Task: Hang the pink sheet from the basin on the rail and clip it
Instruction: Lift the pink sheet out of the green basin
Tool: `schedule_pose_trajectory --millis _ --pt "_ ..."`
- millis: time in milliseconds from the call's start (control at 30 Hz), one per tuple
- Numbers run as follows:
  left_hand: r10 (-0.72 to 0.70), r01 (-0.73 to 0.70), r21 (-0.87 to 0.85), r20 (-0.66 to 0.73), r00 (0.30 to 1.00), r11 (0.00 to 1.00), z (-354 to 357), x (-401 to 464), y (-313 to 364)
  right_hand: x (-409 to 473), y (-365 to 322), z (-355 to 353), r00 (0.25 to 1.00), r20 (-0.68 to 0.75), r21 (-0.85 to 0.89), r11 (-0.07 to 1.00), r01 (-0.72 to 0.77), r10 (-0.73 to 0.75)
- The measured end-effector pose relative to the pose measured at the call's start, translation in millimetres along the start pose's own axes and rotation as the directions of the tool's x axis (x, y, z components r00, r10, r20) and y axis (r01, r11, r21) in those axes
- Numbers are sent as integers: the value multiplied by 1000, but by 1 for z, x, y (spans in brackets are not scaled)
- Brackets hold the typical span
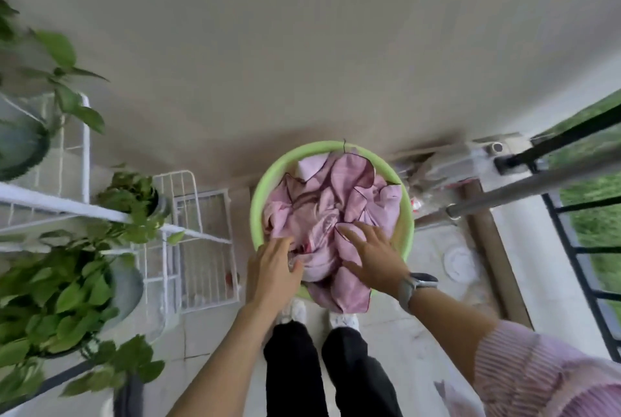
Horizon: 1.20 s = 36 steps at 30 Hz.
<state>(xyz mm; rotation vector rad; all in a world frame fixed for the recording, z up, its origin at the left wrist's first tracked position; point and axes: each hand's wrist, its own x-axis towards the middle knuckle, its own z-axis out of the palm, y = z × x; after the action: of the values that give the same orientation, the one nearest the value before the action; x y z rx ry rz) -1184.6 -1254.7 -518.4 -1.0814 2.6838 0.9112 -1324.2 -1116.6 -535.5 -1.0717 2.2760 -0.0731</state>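
A crumpled pink sheet [332, 211] with dark piping fills a light green basin [265, 188] on the floor ahead of my feet; one fold hangs over the near rim. My left hand [274, 269] reaches into the near left of the pile, its fingertips sunk in the folds, and whether they hold cloth is hidden. My right hand [373, 255], with a watch on its wrist, lies flat on the sheet with its fingers spread. A grey metal rail [524, 188] runs off to the right above the basin.
White wire racks [195, 235] with potted green plants [64, 295] stand on the left. A black balcony railing [578, 248] and a low wall close off the right side, with cluttered items behind the basin. My legs stand just in front of the basin.
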Motion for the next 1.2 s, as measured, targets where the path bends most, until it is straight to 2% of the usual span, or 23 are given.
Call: schedule_pose_trajectory --millis 200,300,367,467,600,700,833,867,933,1000,1033,1100,1167,1200 --pt "94 -90 -67 54 994 994 48 44 -40 69 -4 66 990 138 -7 1000 -8 9" --pt "177 -165 -97 130 976 982 59 51 -52 82 1 82 1000 31 62 998 -3 1" --pt "212 -194 -101 217 953 976 62 51 -55 83 3 80 997 -64 227 973 -27 43" --pt "241 -210 -129 309 920 969 61 51 -54 67 5 65 982 -133 459 887 -58 133" --pt "273 -199 -241 329 904 950 54 55 -43 37 9 35 949 -124 731 674 -111 291" --pt "283 -209 -270 273 919 940 50 60 -32 25 1 16 942 -74 829 546 -124 326" --pt "420 -398 -191 95 902 897 36 64 -19 11 -12 10 912 -106 903 422 -78 396" --pt "465 -450 -175 58 883 876 33 61 -16 8 -11 9 893 -150 890 451 -65 424" --pt "521 -510 -158 33 853 846 30 54 -12 4 -9 2 856 -282 808 589 -32 433" --pt "462 -447 -163 65 885 879 32 52 -13 2 -7 -1 886 -340 669 743 -6 314" --pt "387 -368 -180 86 918 912 35 52 -16 3 -4 2 931 -296 590 808 1 215" --pt "247 -215 -218 128 961 952 41 55 -22 10 4 16 989 -74 434 897 -82 127" --pt "206 -171 -245 129 970 954 47 55 -26 16 4 33 979 94 290 935 -203 183" --pt "206 -168 -262 127 970 950 49 55 -27 20 3 42 971 109 265 935 -236 214"
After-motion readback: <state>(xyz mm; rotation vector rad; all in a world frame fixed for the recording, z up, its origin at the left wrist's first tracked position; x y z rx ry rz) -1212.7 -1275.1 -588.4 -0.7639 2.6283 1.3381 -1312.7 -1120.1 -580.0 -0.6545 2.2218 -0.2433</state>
